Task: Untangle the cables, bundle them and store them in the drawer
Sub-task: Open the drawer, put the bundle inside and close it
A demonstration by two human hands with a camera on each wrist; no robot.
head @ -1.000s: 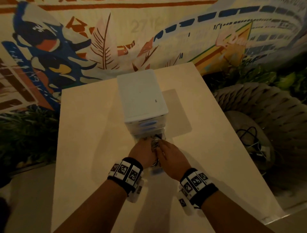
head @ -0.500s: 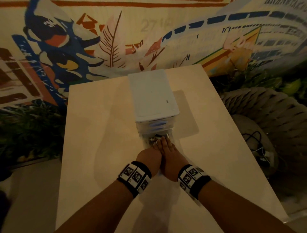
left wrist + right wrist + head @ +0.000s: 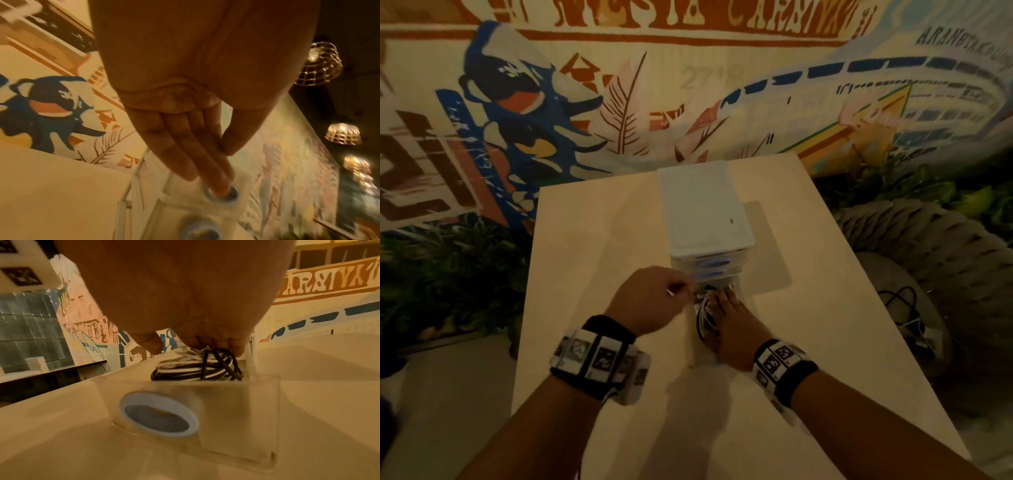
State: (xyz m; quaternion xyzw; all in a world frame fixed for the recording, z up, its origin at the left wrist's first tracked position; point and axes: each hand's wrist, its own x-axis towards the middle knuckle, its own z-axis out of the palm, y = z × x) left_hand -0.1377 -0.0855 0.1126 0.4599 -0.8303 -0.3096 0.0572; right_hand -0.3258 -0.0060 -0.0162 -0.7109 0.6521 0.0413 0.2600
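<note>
Translucent plastic makes up the small white-topped drawer unit (image 3: 707, 219) standing toward the far edge of the pale wooden table (image 3: 592, 260), and its lowest clear drawer (image 3: 205, 410), with a blue ringed finger-hole in its front, is pulled out toward the person. Inside it lies the coiled bundle of black and white cables (image 3: 197, 368), looped round itself with a few black turns crossing the white ones, so the winding looks finished. The right hand (image 3: 736, 325) reaches over the drawer's front wall with its fingers (image 3: 232, 344) curled down onto the top of the bundle, apparently pressing it low enough to clear the frame. The left hand (image 3: 650, 301) sits just beside the unit's front left corner; its fingers (image 3: 205, 154) lie straight and close together, the tips touching the blue ring of a drawer above, holding nothing, likely steadying the light unit against the push. Storing seems nearly done; the drawer is not yet closed.
</note>
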